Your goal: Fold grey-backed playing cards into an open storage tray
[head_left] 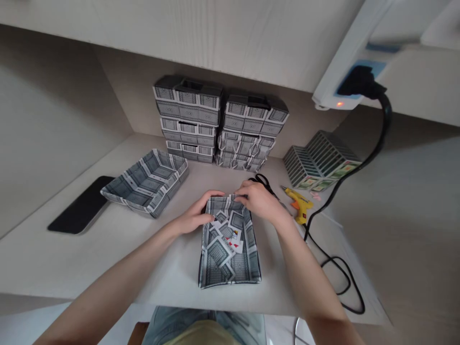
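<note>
A grey-patterned open tray (254, 256), built from playing cards, lies on the desk in front of me. Its far left corner is in my left hand (196, 215), with the thumb over the side wall and the fingers around the far end. My right hand (259, 200) pinches the far wall near the right corner; its fingertips are partly hidden. Inside the tray are several loose playing cards (219, 251), mostly back up, a few showing red and white faces.
Left are a second card tray (164, 197) and a black phone (81, 206). Stacked card boxes (190, 108) stand behind. To the right are black scissors (265, 182), a yellow glue gun (301, 203), upright card packs (328, 155) and a black cable (383, 129) from a power strip (332, 79).
</note>
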A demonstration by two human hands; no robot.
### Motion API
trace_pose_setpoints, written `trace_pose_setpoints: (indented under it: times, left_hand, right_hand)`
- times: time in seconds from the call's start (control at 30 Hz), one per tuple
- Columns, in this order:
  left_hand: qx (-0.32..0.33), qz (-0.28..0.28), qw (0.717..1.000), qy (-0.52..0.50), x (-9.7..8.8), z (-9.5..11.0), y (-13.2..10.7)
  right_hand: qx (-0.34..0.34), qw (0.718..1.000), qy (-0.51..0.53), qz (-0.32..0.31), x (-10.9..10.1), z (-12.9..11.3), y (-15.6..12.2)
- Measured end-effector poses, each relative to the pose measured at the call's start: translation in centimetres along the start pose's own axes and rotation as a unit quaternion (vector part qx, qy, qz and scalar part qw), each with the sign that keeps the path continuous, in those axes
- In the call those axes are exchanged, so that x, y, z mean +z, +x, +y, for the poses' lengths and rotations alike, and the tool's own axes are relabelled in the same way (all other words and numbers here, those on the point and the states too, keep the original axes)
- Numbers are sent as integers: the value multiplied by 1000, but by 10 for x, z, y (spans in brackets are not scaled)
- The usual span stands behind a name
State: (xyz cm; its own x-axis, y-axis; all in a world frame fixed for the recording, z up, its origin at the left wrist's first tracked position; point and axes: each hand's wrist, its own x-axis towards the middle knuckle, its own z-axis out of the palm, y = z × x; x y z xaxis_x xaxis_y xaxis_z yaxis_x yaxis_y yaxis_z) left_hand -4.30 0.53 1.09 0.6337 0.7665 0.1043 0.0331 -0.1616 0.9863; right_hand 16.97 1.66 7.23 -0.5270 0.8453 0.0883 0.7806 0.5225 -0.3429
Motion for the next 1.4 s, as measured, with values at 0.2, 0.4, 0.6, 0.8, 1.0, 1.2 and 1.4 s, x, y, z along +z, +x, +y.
trace_pose_setpoints:
  times: [0.2, 0.4, 0.6, 0.8, 1.0, 1.2, 1.4]
  left_hand:
    - [-14, 2, 1000, -17, 3, -4, 1]
    - [-6, 18, 1000, 0, 4, -4, 1]
    - [-13, 5, 1000, -6, 3, -2, 1]
    - [-9, 12, 1000, -23, 5, -2, 1]
    - [-10, 10, 1000, -22, 6, -6, 1]
    - [-9, 7, 1000, -22, 6, -6, 1]
    - [-6, 11, 999, -31, 6, -7, 1]
  right_hand:
    - [14, 1000, 18, 18, 4, 5, 2]
    - [17, 998, 59, 22, 4, 8, 4]
    - [-7, 996, 86, -7, -5, 8, -3]
    - [10, 998, 66, 20, -5, 11, -3]
    - [42, 996, 69, 46, -4, 11, -3]
    - [34, 990, 118, 69, -1, 14, -1]
    - [36, 987, 140, 70, 2, 18, -1]
